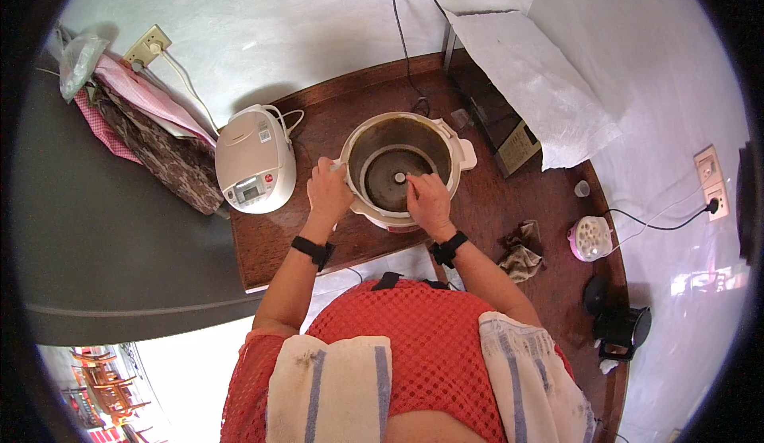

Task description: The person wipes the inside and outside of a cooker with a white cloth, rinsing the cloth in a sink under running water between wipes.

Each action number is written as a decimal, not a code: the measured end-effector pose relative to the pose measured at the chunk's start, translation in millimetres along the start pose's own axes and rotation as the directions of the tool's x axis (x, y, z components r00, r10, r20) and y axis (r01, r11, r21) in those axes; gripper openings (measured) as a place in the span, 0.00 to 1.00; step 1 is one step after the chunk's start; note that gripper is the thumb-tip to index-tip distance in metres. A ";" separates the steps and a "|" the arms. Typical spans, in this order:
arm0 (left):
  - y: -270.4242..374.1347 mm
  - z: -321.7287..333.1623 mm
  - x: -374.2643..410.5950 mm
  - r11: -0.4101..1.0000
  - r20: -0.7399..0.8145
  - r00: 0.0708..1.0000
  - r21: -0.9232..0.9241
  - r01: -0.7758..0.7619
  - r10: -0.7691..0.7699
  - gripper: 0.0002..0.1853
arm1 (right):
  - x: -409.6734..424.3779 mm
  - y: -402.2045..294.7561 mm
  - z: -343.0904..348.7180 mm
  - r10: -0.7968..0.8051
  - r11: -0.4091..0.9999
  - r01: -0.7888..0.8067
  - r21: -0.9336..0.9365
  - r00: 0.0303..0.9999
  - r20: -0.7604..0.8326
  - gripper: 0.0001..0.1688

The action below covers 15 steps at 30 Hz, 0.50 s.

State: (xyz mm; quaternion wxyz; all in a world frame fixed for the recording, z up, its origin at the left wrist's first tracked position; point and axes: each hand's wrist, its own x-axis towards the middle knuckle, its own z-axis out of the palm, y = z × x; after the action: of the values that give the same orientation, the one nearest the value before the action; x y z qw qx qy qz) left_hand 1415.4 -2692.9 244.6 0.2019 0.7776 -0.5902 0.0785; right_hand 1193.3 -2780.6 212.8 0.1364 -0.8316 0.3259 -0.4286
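An electric pressure cooker base point(388, 219) stands without a lid on the brown wooden counter, its deep inside showing a dark, stained bottom with a small round pale knob point(400, 177) at the centre. At the cooker's left rim, my left hand point(330, 191) grips the handle at the side. My right hand point(430, 201) reaches over the front right rim, its fingers pinched close to the knob; whether they hold something small cannot be told. Each wrist wears a black band. Left of the cooker sits a closed white rice cooker point(256, 159).
A microwave oven point(498, 115) under a white cloth point(537, 79) stands at the back right. On the right are a crumpled rag point(521, 258), a small cup point(582, 189), an egg cooker point(590, 238) and a black kettle point(624, 329). Cloths point(161, 139) hang at the left beside a wall socket.
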 end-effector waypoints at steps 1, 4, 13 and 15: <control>-2.7 2.0 3.7 1.000 -0.030 1.000 -0.015 -0.006 0.006 0.10 | 0.4 -0.6 0.3 -0.005 1.000 0.005 0.000 1.000 -0.005 0.06; -4.1 0.5 7.4 0.999 0.026 0.999 0.029 0.030 -0.030 0.11 | -0.5 0.6 0.6 -0.004 1.000 0.004 0.001 1.000 -0.011 0.07; -6.2 -1.1 9.6 0.997 0.089 0.993 0.008 0.073 -0.073 0.11 | 1.3 -3.3 -1.7 -0.010 1.000 0.010 0.012 1.000 -0.009 0.06; -2.7 -1.0 2.7 0.995 0.110 0.991 0.065 0.069 -0.076 0.10 | 1.7 -2.8 -3.3 -0.012 1.000 0.012 0.007 1.000 -0.007 0.06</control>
State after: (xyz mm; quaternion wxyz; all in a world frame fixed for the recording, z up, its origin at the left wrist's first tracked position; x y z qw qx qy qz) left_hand 1418.9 -2694.2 245.9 0.1474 0.8076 -0.5692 0.0452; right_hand 1192.6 -2779.4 217.3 0.1356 -0.8314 0.3200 -0.4336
